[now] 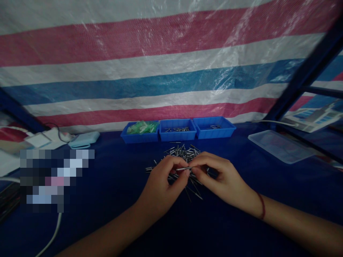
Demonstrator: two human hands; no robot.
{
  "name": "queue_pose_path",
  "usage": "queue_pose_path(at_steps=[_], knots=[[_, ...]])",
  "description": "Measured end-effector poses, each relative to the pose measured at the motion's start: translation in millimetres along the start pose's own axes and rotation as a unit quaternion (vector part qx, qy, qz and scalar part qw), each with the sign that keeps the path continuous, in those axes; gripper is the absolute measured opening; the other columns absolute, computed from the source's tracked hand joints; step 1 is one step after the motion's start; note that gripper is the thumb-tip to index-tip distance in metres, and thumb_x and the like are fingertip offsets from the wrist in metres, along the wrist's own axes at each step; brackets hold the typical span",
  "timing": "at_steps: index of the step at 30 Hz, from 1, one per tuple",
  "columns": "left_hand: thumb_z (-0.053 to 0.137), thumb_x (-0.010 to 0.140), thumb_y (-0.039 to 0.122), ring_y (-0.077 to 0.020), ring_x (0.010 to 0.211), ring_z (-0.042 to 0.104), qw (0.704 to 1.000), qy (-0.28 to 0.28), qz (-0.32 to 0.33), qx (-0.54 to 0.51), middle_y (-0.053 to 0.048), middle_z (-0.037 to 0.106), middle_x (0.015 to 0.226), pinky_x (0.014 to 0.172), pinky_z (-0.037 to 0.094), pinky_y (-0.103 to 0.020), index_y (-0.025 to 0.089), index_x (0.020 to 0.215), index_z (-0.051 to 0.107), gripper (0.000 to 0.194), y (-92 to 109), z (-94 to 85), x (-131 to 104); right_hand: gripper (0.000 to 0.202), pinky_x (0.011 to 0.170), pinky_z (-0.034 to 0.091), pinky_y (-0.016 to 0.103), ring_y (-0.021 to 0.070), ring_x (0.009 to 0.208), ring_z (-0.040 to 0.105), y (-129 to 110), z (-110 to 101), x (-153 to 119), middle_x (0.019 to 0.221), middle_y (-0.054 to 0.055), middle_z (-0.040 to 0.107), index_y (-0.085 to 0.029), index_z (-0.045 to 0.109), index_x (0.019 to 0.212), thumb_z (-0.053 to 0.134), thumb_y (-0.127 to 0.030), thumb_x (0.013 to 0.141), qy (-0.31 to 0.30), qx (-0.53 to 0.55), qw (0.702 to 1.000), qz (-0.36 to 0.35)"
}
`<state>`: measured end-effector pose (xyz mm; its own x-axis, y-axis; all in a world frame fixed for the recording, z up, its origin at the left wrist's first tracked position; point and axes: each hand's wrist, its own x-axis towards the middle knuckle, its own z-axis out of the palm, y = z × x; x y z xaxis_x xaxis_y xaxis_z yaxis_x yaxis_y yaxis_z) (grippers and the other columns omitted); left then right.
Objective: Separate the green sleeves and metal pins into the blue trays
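Observation:
Thin metal pins [183,151] lie in a loose pile on the dark blue table [107,171]. Over the pile, my left hand [165,180] and my right hand [221,175] meet fingertip to fingertip. Both pinch one slim metal pin [183,168], held roughly level between them. My left thumb and index finger close on it from the left, and my right fingertips grip its right end. Part of the pile is hidden behind the hands.
Behind the pile stand a blue bin with green bags [140,137], a middle blue bin with pins [178,136] and a right blue bin with a few pins [215,133]. A clear plastic lid [281,146] lies right; a light blue object [84,139] and cable [56,228] are left.

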<state>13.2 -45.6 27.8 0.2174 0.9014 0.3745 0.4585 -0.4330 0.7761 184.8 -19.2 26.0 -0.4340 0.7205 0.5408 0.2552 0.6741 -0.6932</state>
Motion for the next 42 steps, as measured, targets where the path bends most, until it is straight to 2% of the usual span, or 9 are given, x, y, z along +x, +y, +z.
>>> queue_pose_path(at_steps=[11, 15, 17, 19, 23, 25, 30, 36, 42], knots=[[0.053, 0.084, 0.017, -0.0128, 0.076, 0.057, 1.000, 0.000, 0.021, -0.018, 0.000, 0.059, 0.083, 0.070, 0.044, -0.026, 0.020, 0.090, 0.057, 0.008, -1.0, 1.0, -1.1, 0.013, 0.058, 0.045, 0.025, 0.0115, 0.066, 0.057, 2.6, 1.8, -0.2, 0.074, 0.002, 0.062, -0.018, 0.065, 0.087, 0.053, -0.015, 0.084, -0.037, 0.014, 0.999, 0.008], [0.053, 0.084, 0.019, -0.0130, 0.078, 0.057, 0.998, 0.018, 0.007, -0.058, 0.000, 0.057, 0.086, 0.072, 0.046, -0.028, 0.022, 0.112, 0.044, 0.029, -6.5, 2.8, -1.5, 0.016, 0.058, 0.047, 0.026, 0.0126, 0.067, 0.059, 4.9, -3.1, 3.7, 0.078, 0.003, 0.065, -0.019, 0.066, 0.089, 0.052, -0.016, 0.084, -0.036, -0.010, 0.999, 0.002], [0.052, 0.085, 0.020, -0.0131, 0.077, 0.057, 0.997, 0.031, -0.003, -0.076, 0.000, 0.056, 0.086, 0.072, 0.047, -0.029, 0.022, 0.122, 0.033, 0.042, -9.0, 2.9, -0.3, 0.015, 0.058, 0.047, 0.027, 0.0140, 0.068, 0.060, 13.5, -12.4, 9.6, 0.079, 0.004, 0.066, -0.018, 0.067, 0.088, 0.053, -0.019, 0.083, 0.011, -0.060, 0.998, 0.002], [0.051, 0.085, 0.022, -0.0133, 0.077, 0.057, 0.996, 0.039, -0.013, -0.077, 0.000, 0.055, 0.087, 0.071, 0.047, -0.029, 0.020, 0.125, 0.029, 0.046, -10.2, 1.8, 1.3, 0.015, 0.060, 0.047, 0.028, 0.0156, 0.069, 0.060, 29.0, -27.3, 18.5, 0.080, 0.005, 0.067, -0.017, 0.068, 0.087, 0.055, -0.022, 0.082, 0.096, -0.135, 0.986, 0.012], [0.049, 0.086, 0.023, -0.0136, 0.078, 0.057, 0.998, 0.038, -0.008, -0.056, -0.001, 0.056, 0.088, 0.068, 0.047, -0.027, 0.020, 0.124, 0.032, 0.042, -9.4, -2.5, 3.2, 0.022, 0.058, 0.046, 0.030, 0.0155, 0.059, 0.058, 70.8, -64.1, 37.3, 0.080, 0.007, 0.069, -0.016, 0.069, 0.091, 0.053, -0.027, 0.082, 0.219, -0.303, 0.925, 0.072], [0.049, 0.086, 0.021, -0.0130, 0.077, 0.057, 0.999, 0.027, 0.010, -0.035, -0.001, 0.057, 0.087, 0.070, 0.047, -0.027, 0.020, 0.123, 0.034, 0.040, -9.5, -5.9, 4.1, 0.025, 0.059, 0.046, 0.031, 0.0168, 0.057, 0.057, 88.6, -78.5, 42.4, 0.079, 0.008, 0.070, -0.014, 0.069, 0.095, 0.054, -0.028, 0.081, 0.207, -0.361, 0.904, 0.095], [0.049, 0.086, 0.021, -0.0130, 0.073, 0.057, 0.997, 0.023, 0.024, 0.064, -0.002, 0.061, 0.085, 0.065, 0.046, -0.026, 0.019, 0.106, 0.053, 0.021, -25.4, -25.2, 17.9, 0.026, 0.064, 0.047, 0.035, 0.0189, 0.062, 0.058, 105.4, -91.5, 39.5, 0.087, 0.011, 0.069, -0.013, 0.068, 0.094, 0.054, -0.029, 0.080, 0.183, -0.383, 0.901, 0.093], [0.046, 0.086, 0.021, -0.0159, 0.077, 0.058, 0.966, -0.010, 0.028, 0.256, -0.005, 0.062, 0.086, 0.073, 0.045, -0.030, 0.015, 0.096, 0.063, 0.020, -73.1, -53.8, 39.7, 0.021, 0.063, 0.048, 0.033, 0.0179, 0.061, 0.059, 95.6, -81.6, 34.5, 0.083, 0.008, 0.067, -0.016, 0.066, 0.091, 0.052, -0.027, 0.080, 0.159, -0.374, 0.910, 0.076], [0.050, 0.087, 0.034, -0.0206, 0.089, 0.057, 0.952, -0.058, 0.030, 0.299, -0.006, 0.061, 0.097, 0.082, 0.044, -0.036, 0.021, 0.105, 0.066, 0.028, -91.3, -46.7, 50.1, 0.019, 0.058, 0.049, 0.030, 0.0155, 0.062, 0.059, 79.9, -60.9, 31.4, 0.091, 0.008, 0.066, -0.016, 0.064, 0.091, 0.051, -0.026, 0.082, 0.099, -0.315, 0.943, 0.044]])
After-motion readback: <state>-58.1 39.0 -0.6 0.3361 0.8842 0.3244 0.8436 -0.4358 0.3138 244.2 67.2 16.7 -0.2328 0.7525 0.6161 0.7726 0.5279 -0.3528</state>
